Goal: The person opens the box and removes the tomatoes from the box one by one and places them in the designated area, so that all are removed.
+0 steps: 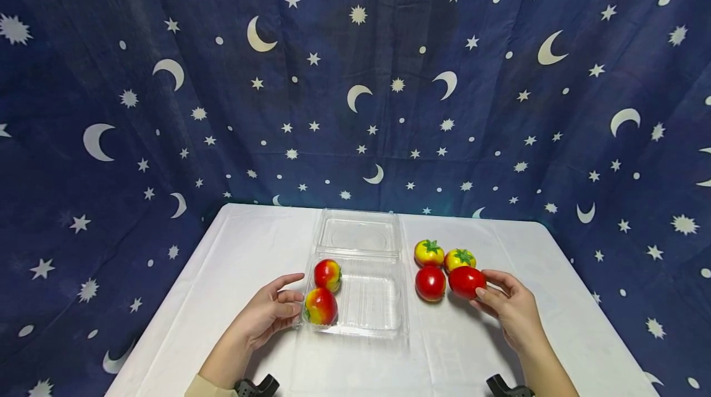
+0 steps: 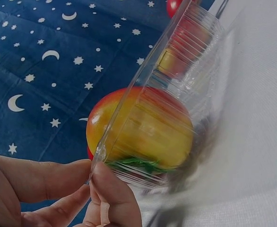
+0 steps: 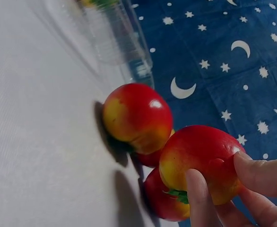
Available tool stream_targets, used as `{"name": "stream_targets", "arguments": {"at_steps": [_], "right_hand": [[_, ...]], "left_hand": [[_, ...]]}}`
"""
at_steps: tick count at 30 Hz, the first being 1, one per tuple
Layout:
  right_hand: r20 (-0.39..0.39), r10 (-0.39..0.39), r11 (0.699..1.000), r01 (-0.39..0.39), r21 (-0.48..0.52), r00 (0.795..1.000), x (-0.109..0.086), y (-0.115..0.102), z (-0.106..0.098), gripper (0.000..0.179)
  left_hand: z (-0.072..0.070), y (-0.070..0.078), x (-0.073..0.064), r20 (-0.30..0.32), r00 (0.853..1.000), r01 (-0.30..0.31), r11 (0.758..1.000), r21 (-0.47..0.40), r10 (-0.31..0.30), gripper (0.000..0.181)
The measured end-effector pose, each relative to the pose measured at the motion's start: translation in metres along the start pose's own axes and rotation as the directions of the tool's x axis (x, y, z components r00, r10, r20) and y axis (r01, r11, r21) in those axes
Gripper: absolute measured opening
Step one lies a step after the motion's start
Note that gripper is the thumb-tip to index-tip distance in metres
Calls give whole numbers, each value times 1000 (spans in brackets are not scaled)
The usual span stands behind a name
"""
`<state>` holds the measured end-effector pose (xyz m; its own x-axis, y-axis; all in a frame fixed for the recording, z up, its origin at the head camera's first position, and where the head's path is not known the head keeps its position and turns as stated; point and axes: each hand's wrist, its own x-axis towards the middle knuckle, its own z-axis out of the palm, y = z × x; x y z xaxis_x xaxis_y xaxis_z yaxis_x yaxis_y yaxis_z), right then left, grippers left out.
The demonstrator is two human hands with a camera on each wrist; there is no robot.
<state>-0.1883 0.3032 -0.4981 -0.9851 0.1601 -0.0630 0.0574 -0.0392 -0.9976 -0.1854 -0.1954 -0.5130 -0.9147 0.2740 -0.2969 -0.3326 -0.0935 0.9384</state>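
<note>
My right hand [image 1: 508, 304] grips a red-and-yellow tomato-like fruit [image 1: 466, 281] between thumb and fingers. In the right wrist view this fruit [image 3: 200, 158] shows a green leafy top and overlaps another fruit behind it. Three similar fruits stand close by: one red [image 1: 430, 283] and two showing yellow with green tops [image 1: 429, 253]. At the left, my left hand [image 1: 273, 310] pinches the rim of a clear plastic clamshell box [image 1: 369, 304]. Inside its left side sit two fruits, one behind the other; the nearer fruit [image 2: 143, 127] shows through the wall, beside my left fingertips [image 2: 103, 172].
The hinged lid [image 1: 358, 233] lies folded back toward the far edge of the white-covered table [image 1: 266, 236]. A dark blue curtain [image 1: 333, 107] with moons and stars hangs behind and around the table.
</note>
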Motion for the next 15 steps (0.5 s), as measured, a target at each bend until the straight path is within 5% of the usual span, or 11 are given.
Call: {"name": "stream_targets", "arguments": {"at_steps": [15], "right_hand": [[-18,137,982,-138,-130,990,10,21,-5,64]], "left_hand": [[0,0,-1,7,1000,-6,1000,-9,6,80]]}}
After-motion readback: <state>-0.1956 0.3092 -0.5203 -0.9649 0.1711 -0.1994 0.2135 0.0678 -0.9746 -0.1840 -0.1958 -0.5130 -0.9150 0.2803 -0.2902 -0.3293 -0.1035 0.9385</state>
